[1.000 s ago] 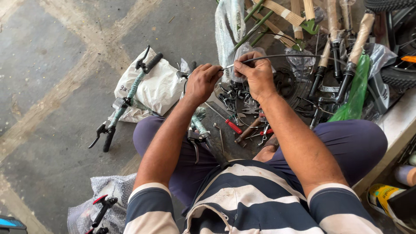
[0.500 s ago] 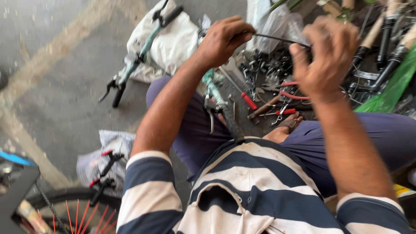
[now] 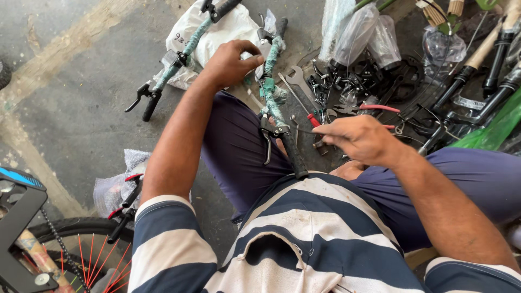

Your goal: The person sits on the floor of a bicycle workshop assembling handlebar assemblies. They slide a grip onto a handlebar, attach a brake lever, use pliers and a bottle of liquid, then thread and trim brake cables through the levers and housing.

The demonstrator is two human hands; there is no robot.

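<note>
I sit on the concrete floor with a bicycle handlebar (image 3: 275,111) wrapped in teal film lying between my knees, its black grip (image 3: 296,157) and brake lever (image 3: 267,146) toward my body. My left hand (image 3: 228,64) grips the far end of that handlebar. My right hand (image 3: 361,138) pinches a thin dark cable (image 3: 306,131) just right of the brake lever. A red-handled screwdriver (image 3: 313,120) lies on the floor under the cable.
A second wrapped handlebar (image 3: 173,62) rests on a white plastic bag (image 3: 228,27) at the back left. Loose wrenches, brackets and bike parts (image 3: 358,87) fill the floor ahead. Black forks (image 3: 477,70) and a green bag lie right. A wheel with orange spokes (image 3: 81,255) stands left.
Both hands came down from holding the cable stretched in front of me. My left hand moved onto the handlebar end; my right hand dropped toward the brake lever with the cable.
</note>
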